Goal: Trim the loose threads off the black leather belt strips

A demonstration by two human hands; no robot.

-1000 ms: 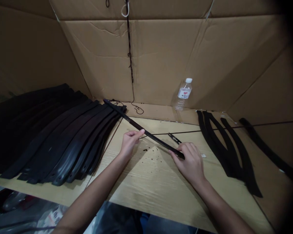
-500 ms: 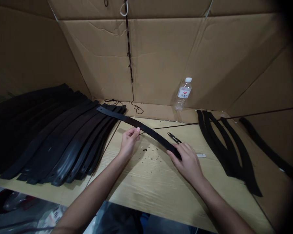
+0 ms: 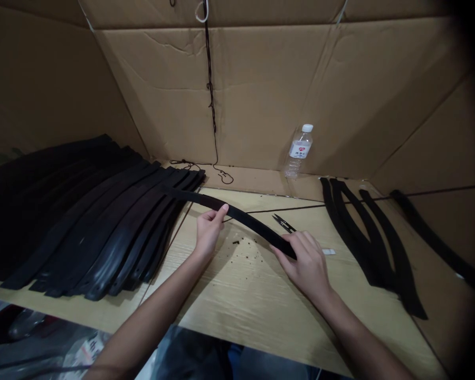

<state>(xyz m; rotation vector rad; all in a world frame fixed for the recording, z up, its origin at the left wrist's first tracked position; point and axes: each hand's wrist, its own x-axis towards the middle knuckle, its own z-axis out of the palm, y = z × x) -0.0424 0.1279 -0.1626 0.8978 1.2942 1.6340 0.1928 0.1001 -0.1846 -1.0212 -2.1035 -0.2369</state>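
A long, curved black strip (image 3: 251,224) slants over the middle of the table, its far end above the dark pile at the left. My left hand (image 3: 211,227) pinches it near its middle, thumb on top. Around its near right end, my right hand (image 3: 306,261) is closed. A dark cord (image 3: 281,209) passes behind the strip, close to my left fingers, and runs off to the right. Small black snips (image 3: 283,222) lie just beyond my right hand.
Many black strips (image 3: 119,227) are piled at the left. Several more (image 3: 396,243) lie at the right. A plastic bottle (image 3: 300,150) stands against the cardboard wall (image 3: 257,95). Dark cords (image 3: 210,89) hang at the back. Black crumbs dot the table (image 3: 229,301).
The strip has tilted slightly, and its far end now looks darker and lower against the pile. Both hands keep their hold almost unmoved.
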